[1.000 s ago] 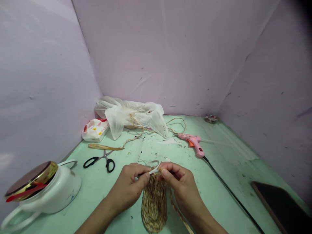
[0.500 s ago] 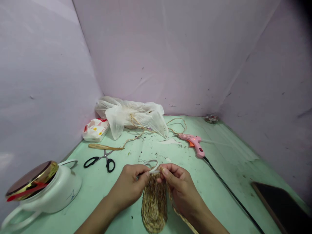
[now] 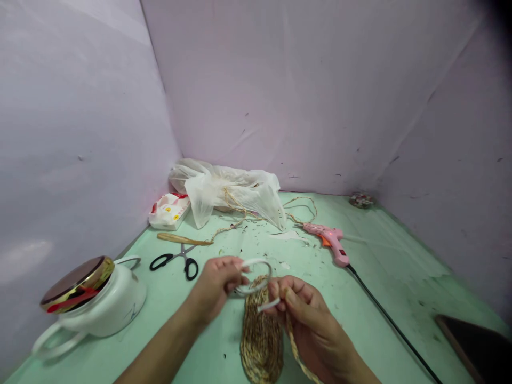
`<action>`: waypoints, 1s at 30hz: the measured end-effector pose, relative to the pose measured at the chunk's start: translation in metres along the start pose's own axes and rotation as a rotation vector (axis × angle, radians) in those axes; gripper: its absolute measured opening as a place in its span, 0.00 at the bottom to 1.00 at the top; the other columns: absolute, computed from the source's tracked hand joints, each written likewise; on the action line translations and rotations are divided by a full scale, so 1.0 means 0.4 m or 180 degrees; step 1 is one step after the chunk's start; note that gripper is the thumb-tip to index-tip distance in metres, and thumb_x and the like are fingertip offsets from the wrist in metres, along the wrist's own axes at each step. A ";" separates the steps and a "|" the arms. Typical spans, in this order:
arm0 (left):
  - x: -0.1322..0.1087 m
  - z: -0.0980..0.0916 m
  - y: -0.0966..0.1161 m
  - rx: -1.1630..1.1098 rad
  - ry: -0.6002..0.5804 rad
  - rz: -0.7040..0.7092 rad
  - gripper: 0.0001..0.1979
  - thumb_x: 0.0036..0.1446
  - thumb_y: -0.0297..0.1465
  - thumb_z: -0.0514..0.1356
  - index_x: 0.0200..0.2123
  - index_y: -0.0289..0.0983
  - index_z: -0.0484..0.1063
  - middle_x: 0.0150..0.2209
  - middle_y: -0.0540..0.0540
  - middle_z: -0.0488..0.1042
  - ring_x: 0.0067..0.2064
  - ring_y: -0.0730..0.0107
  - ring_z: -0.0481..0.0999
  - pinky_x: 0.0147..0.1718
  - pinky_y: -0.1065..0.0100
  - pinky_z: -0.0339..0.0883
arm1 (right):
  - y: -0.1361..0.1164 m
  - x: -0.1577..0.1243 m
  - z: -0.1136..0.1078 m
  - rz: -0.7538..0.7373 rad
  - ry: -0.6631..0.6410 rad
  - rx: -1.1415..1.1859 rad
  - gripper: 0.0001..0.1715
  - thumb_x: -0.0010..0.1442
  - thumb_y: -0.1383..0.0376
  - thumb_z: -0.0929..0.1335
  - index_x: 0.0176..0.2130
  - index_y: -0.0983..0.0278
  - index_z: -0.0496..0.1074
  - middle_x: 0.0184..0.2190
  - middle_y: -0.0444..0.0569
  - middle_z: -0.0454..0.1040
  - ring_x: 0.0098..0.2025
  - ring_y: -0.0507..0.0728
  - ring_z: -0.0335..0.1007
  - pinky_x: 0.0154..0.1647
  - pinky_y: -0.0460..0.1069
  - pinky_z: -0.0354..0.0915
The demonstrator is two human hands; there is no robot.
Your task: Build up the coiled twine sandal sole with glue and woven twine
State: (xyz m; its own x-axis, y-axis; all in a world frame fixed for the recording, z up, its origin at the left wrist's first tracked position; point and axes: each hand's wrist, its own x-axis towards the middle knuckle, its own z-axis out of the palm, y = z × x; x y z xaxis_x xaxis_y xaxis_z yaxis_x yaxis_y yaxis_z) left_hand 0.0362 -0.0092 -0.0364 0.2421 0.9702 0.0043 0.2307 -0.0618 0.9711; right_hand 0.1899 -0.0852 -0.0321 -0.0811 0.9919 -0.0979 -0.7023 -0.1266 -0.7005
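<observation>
My left hand (image 3: 216, 288), fingers closed, pinches a thin white strip (image 3: 259, 262) that bends round in a loop between my hands. My right hand (image 3: 310, 317) is closed too. A short white end of the strip sticks out from its fingertips, and a braided straw cord (image 3: 296, 358) hangs from it toward the front edge. Below and between the hands lies a long oval sole-shaped piece of coiled straw braid (image 3: 262, 344); its far end is partly covered by the strip and right fingers.
A pink glue gun (image 3: 330, 238) with a black cable lies right. Black-handled scissors (image 3: 192, 268) and a wooden tool (image 3: 182, 239) are left. A white lidded pot (image 3: 116, 306) stands near left. Behind are a plastic bag (image 3: 236, 186) and a tissue pack (image 3: 172, 210); a dark flat device (image 3: 472, 346) lies right.
My hands have moved apart and the white strip's loop has widened. Its short end now points left and down from my right fingers. The whole view has shifted slightly.
</observation>
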 end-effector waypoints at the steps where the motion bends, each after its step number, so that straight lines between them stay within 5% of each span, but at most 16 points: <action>1: 0.013 -0.019 -0.005 0.0116 0.0236 0.0050 0.15 0.48 0.36 0.54 0.24 0.30 0.73 0.15 0.51 0.65 0.19 0.74 0.65 0.27 0.66 0.66 | -0.008 -0.003 -0.001 -0.0027 -0.0096 -0.0040 0.12 0.42 0.61 0.75 0.21 0.65 0.72 0.21 0.44 0.65 0.25 0.49 0.63 0.31 0.46 0.67; 3: 0.039 -0.067 -0.016 0.0412 0.0688 0.0175 0.16 0.49 0.37 0.53 0.30 0.32 0.74 0.22 0.48 0.71 0.26 0.69 0.70 0.33 0.63 0.66 | -0.017 0.001 -0.009 0.0003 -0.0013 -0.0119 0.11 0.43 0.61 0.75 0.22 0.65 0.72 0.22 0.44 0.66 0.25 0.50 0.64 0.33 0.46 0.67; 6: 0.067 -0.129 -0.032 0.0989 0.1108 0.0378 0.10 0.43 0.33 0.59 0.30 0.36 0.76 0.30 0.45 0.75 0.40 0.57 0.71 0.46 0.58 0.59 | -0.008 0.025 -0.030 0.0262 0.0636 -0.0020 0.12 0.40 0.63 0.76 0.23 0.67 0.74 0.20 0.43 0.65 0.24 0.48 0.63 0.32 0.45 0.67; 10: 0.063 -0.124 -0.033 0.1437 0.1314 0.0567 0.08 0.40 0.28 0.59 0.27 0.37 0.77 0.35 0.41 0.75 0.47 0.50 0.68 0.53 0.54 0.51 | 0.020 0.052 -0.049 0.0328 0.0848 0.0101 0.13 0.37 0.65 0.77 0.21 0.69 0.72 0.18 0.42 0.66 0.20 0.46 0.61 0.25 0.41 0.64; 12: 0.037 -0.084 -0.017 0.1501 0.1179 0.0728 0.09 0.44 0.31 0.59 0.30 0.37 0.77 0.39 0.42 0.75 0.47 0.55 0.69 0.52 0.58 0.54 | 0.028 0.051 -0.048 0.0281 0.0725 -0.0065 0.13 0.39 0.64 0.76 0.22 0.69 0.72 0.18 0.42 0.67 0.18 0.45 0.59 0.22 0.41 0.60; 15: -0.017 -0.016 0.015 0.1381 -0.0148 0.0908 0.10 0.51 0.32 0.56 0.32 0.37 0.77 0.35 0.44 0.76 0.39 0.64 0.73 0.41 0.65 0.64 | 0.035 0.043 -0.037 0.0270 0.0510 -0.0335 0.14 0.41 0.62 0.75 0.22 0.69 0.70 0.17 0.41 0.67 0.16 0.44 0.56 0.18 0.41 0.52; 16: -0.032 0.001 0.024 0.1405 -0.0340 0.0955 0.10 0.52 0.31 0.55 0.31 0.37 0.77 0.33 0.44 0.75 0.36 0.65 0.73 0.39 0.66 0.65 | 0.036 0.040 -0.033 0.0260 0.0478 -0.0413 0.15 0.41 0.61 0.75 0.21 0.69 0.70 0.16 0.41 0.66 0.15 0.44 0.54 0.18 0.41 0.50; 26: -0.055 0.032 0.044 0.1083 -0.0510 0.0240 0.08 0.48 0.27 0.56 0.19 0.35 0.68 0.23 0.50 0.69 0.29 0.70 0.69 0.31 0.70 0.61 | 0.035 0.032 -0.019 0.0052 0.0588 -0.1104 0.15 0.43 0.59 0.73 0.22 0.68 0.69 0.12 0.38 0.61 0.18 0.46 0.52 0.21 0.44 0.48; 30: -0.062 0.028 0.054 0.1093 -0.0556 0.0367 0.07 0.48 0.26 0.56 0.19 0.36 0.65 0.23 0.51 0.67 0.28 0.71 0.67 0.30 0.71 0.60 | 0.038 0.044 -0.033 -0.0186 0.0938 -0.0890 0.15 0.41 0.59 0.73 0.26 0.68 0.71 0.15 0.38 0.63 0.16 0.45 0.51 0.19 0.43 0.48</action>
State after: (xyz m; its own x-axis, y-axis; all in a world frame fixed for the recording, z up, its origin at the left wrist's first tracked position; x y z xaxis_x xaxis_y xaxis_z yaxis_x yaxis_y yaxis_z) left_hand 0.0456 -0.0372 -0.0182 0.4346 0.8998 0.0393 0.4869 -0.2714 0.8302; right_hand 0.1872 -0.0698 -0.0538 0.1879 0.9567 -0.2221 -0.4772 -0.1087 -0.8720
